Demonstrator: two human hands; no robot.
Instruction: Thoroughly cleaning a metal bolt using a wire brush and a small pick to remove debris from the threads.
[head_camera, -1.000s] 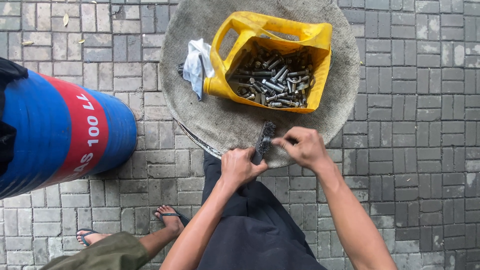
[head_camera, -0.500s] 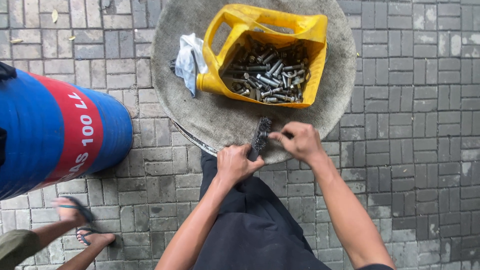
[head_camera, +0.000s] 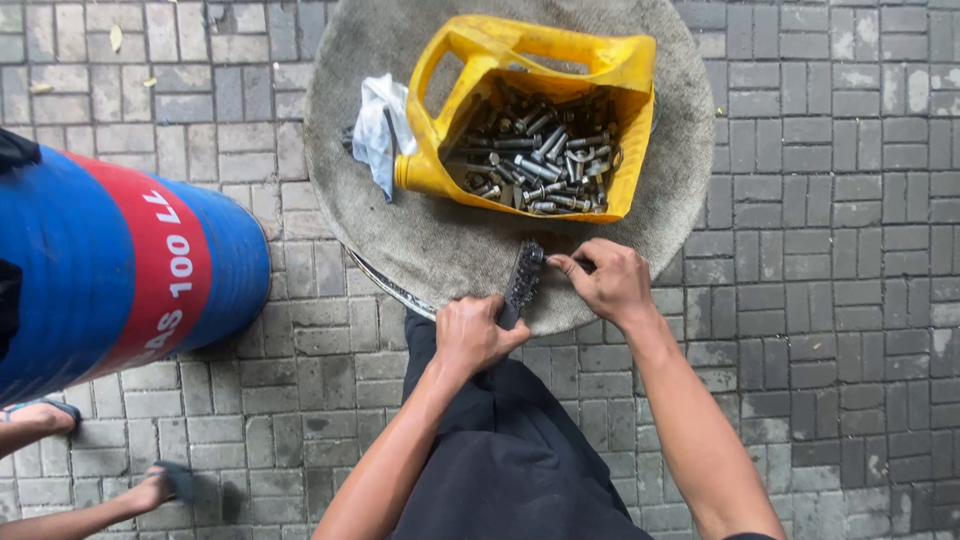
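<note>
Since the earlier frame, the feet at the lower left have stepped further out, while our hands stayed in place. Our left hand (head_camera: 478, 335) is closed around the handle of the wire brush (head_camera: 524, 277), whose bristles rest on the round grey surface (head_camera: 420, 240). Our right hand (head_camera: 608, 283) pinches something small against the brush; we cannot tell what. We judge that brushing is in hand; the next move calls for a firm pinch, with the fingers clear of the bristles. The yellow container (head_camera: 620, 70) of bolts (head_camera: 545, 150) stands just beyond.

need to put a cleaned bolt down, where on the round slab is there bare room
The round slab is bare along its near left, between the white rag and the left hand, and in a narrow strip right of the yellow cut jug. It is crowded at the near edge, where the wire brush and the right hand meet.
</note>
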